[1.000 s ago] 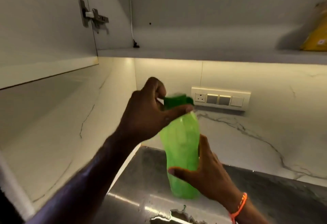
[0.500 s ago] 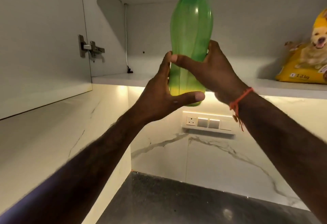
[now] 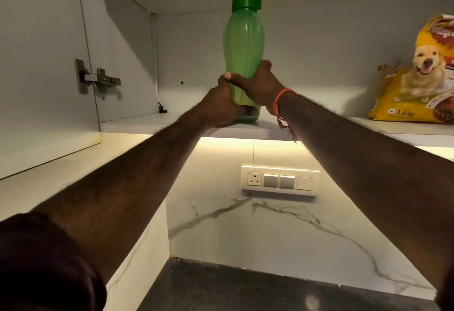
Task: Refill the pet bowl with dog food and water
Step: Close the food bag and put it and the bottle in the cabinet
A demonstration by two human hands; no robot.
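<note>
Both outstretched hands, left hand and right hand, curl fingers round the upright bottle, seemingly on the shelf.

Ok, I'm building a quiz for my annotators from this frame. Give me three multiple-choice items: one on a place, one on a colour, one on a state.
1. Where is the green bottle?
A. on the dark counter
B. on the cabinet shelf
C. on the floor

2. What colour is the dog food bag?
A. mostly yellow
B. blue
C. white

3. What state is the bottle's cap in?
A. taken off
B. on the bottle
C. lying on the shelf

Key:
1 B, its base sits at the shelf's front edge.
2 A, yellow pack with a dog picture.
3 B, the cap sits on the neck while the left hand and right hand grip the lower body.
</note>
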